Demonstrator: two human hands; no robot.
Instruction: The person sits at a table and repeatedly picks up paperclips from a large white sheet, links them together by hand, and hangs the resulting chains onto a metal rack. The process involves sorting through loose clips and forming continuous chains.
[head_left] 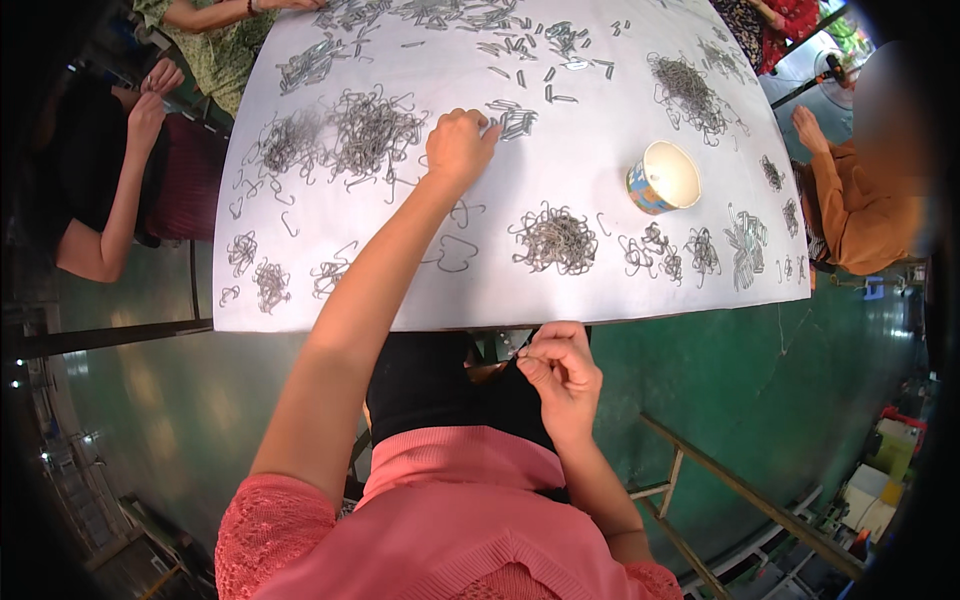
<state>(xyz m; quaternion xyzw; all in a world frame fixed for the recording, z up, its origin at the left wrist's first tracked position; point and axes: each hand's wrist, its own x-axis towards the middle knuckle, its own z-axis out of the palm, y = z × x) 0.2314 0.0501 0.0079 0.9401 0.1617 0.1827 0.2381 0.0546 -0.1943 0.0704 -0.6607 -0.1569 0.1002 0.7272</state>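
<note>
My left hand [460,148] reaches across the white tabletop [580,90], back upward and fingers curled, beside a small pile of flat metal clips [516,122]. Whatever its fingertips may hold is hidden. Left of it spreads a large heap of bent wire hooks [375,130]. Close to my lap, just off the table's near edge, my right hand [565,375] is closed in a pinch around a small shiny metal piece, whose exact kind is too small to tell. A round heap of wire hooks [556,240] lies on the table in front of that hand.
A paper cup [664,178] stands right of the middle. Several smaller hook piles line the near edge, with metal clips [745,245] at the right. More hooks [688,92] and loose clips lie farther off. Other people sit around the table, one in an orange top [870,220].
</note>
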